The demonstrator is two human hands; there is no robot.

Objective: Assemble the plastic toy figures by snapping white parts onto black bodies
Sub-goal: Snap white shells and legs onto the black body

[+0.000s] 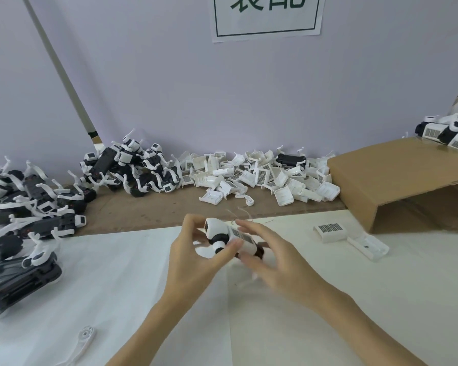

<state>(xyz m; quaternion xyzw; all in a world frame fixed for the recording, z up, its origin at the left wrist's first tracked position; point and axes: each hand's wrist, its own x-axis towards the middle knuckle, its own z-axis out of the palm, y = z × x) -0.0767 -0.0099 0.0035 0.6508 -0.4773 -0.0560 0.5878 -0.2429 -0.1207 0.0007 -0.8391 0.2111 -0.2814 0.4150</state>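
- Worktop (117, 286), white-covered, with a brown cardboard strip (148, 210) along the wall side.
- Cardboard box (397, 165), brown, lying on its side at far right, open face toward the viewer; several finished black-and-white figures (444, 132) on top of it.
- Heap of black bodies with white limbs (24, 207) at left edge, spilling from the brown strip onto the white cover.
- Second heap of black-and-white figures (132, 170) against the wall, left of centre.
- Pile of loose white shell parts (262, 178) against the wall, centre to right, just beside the box; one black body (291, 159) lying among them.
- Paper sign (266, 17) with green border on the wall, top centre, partly cut off.
- Left hand (193, 260), centre, fingers and thumb curled round the toy figure (230, 237), held above the worktop.
- Right hand (273, 257), blurred, fingers loosely spread against the figure's far side; grip not clear enough to tell.
- Two loose white shell parts (328, 229) (368, 247) on the white cover, right of the hands, touching each other.
- Single white limb piece (86, 335) on the cover, lower left, well apart from the hands.
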